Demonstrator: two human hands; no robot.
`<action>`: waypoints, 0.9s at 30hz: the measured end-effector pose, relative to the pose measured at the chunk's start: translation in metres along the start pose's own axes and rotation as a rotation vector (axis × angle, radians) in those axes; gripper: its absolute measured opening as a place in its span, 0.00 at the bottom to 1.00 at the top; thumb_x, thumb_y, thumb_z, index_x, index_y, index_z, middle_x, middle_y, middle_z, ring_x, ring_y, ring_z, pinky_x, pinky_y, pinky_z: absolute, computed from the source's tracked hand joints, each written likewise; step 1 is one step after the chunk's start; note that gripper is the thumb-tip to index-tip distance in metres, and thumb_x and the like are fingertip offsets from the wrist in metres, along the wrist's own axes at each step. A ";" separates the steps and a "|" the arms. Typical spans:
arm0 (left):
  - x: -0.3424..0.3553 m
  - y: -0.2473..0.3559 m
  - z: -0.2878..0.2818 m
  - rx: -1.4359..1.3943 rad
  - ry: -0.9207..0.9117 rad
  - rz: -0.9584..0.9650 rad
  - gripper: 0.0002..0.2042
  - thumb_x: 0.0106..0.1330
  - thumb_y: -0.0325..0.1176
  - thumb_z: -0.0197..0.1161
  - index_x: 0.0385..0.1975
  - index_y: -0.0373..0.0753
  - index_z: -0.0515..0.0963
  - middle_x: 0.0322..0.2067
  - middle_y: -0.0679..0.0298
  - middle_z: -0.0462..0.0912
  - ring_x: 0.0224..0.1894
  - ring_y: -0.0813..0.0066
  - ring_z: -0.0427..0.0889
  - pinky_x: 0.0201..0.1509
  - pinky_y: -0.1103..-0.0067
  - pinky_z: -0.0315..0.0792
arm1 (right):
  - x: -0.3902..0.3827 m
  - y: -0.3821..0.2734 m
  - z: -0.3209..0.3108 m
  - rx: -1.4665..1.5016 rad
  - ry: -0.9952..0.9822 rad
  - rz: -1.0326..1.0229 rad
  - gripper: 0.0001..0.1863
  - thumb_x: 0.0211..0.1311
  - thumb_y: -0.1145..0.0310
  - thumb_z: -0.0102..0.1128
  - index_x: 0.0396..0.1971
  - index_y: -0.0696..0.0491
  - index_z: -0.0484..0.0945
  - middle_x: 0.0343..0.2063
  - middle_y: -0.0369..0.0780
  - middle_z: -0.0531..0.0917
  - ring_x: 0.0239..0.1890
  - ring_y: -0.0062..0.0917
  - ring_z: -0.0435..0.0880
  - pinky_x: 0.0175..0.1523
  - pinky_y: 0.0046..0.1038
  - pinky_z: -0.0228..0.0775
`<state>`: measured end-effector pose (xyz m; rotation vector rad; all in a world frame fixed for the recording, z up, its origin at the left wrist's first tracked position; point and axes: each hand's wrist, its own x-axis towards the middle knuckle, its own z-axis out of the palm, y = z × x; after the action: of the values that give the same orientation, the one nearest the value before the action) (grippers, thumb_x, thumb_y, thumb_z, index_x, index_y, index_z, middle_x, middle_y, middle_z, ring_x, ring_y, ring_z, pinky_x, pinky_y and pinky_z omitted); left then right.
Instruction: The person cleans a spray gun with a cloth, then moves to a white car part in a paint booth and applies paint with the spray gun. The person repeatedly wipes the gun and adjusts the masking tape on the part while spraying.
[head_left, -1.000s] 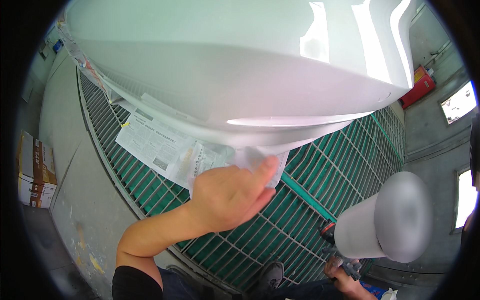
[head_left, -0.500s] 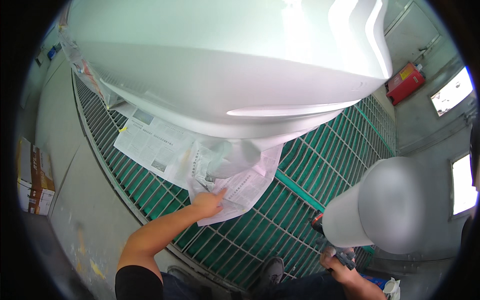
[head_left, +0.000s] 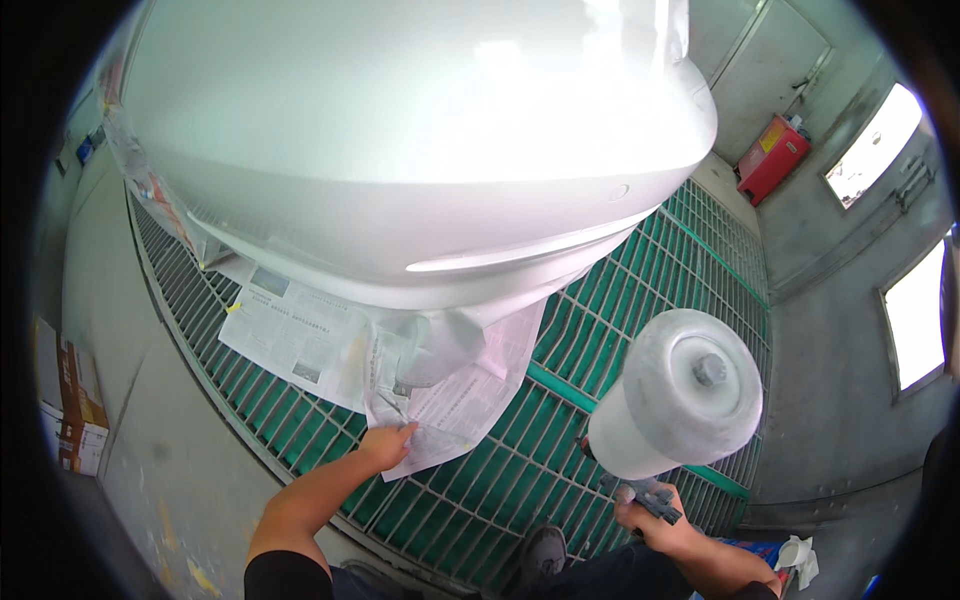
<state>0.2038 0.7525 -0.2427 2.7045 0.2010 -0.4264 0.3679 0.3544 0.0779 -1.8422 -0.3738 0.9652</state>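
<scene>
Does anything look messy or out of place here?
Yes, mildly: the newspaper below the white bumper looks crumpled in the middle rather than flat, and yellowish smears stand out on the grey surface at lower left.

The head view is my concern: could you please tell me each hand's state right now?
Left hand: at the newspaper's near edge; whether it is pinching it cannot be told.
Right hand: closed, holding the spray gun.
</scene>
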 end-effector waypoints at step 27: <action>0.020 -0.003 0.013 -0.070 0.257 -0.154 0.08 0.63 0.33 0.52 0.35 0.36 0.72 0.23 0.48 0.82 0.27 0.46 0.82 0.34 0.54 0.74 | -0.003 -0.017 0.003 -0.011 -0.029 -0.073 0.08 0.64 0.69 0.62 0.33 0.59 0.80 0.20 0.33 0.77 0.26 0.15 0.73 0.33 0.23 0.67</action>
<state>0.2190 0.7512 -0.2619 2.6775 0.4885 -0.1102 0.3663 0.3625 0.0928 -1.8140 -0.4619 0.9431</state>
